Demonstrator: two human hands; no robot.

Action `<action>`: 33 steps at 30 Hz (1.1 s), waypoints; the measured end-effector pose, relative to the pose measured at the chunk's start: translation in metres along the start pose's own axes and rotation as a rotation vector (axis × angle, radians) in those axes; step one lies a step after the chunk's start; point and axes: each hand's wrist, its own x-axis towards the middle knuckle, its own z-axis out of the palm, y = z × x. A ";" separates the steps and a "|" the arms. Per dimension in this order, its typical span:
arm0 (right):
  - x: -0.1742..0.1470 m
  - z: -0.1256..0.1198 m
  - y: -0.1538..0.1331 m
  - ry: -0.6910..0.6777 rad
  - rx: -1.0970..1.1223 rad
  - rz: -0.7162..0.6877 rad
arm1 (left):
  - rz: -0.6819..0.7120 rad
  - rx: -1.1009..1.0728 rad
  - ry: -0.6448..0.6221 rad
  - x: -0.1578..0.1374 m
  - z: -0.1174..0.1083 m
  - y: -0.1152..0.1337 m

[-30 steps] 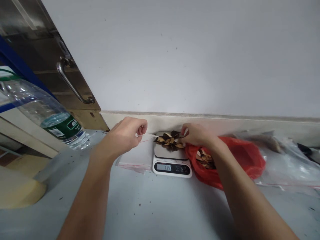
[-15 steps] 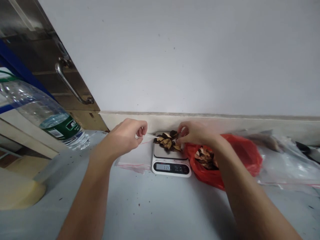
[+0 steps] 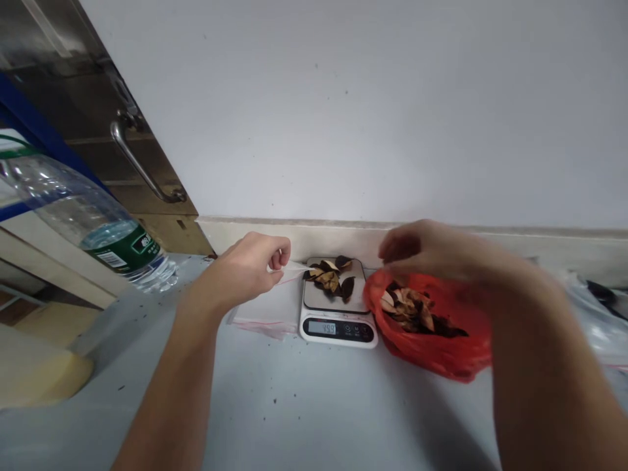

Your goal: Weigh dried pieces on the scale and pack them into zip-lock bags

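Note:
My left hand [image 3: 258,261] is closed in a pinch on a clear plastic zip bag [image 3: 293,267] left of a white digital scale [image 3: 309,333]. The bag's edge reaches the dark, curled dried slices [image 3: 326,278] lying on the scale's plate. The display seems to read 49.9. My right hand [image 3: 432,252] hovers above the back of a red plastic bag [image 3: 426,360], fingers curled and smeared by motion. Whether anything is between its fingertips, I cannot tell. More dried slices [image 3: 412,311], brown and pale, fill the red bag's mouth.
More flat clear bags [image 3: 262,327] lie left of the scale. A water bottle [image 3: 110,229] stands at the far left, near a pale yellowish container [image 3: 49,379]. Other clear bags [image 3: 591,314] are at the right. A white wall [image 3: 343,131] rises behind the grey table [image 3: 265,425].
My right hand has moved right, from the scale to over the red bag. Fewer slices lie on the plate's right side, and the display has changed. My left hand has stayed put.

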 end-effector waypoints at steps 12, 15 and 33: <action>-0.010 0.034 -0.057 -0.200 0.029 -0.473 | 0.061 -0.036 0.092 -0.001 -0.002 0.009; -0.002 0.049 -0.063 -0.162 0.015 -0.463 | 0.099 -0.056 0.148 -0.002 -0.003 0.010; 0.009 0.063 -0.063 0.067 0.350 -0.273 | 0.219 -0.267 0.266 -0.008 -0.008 0.011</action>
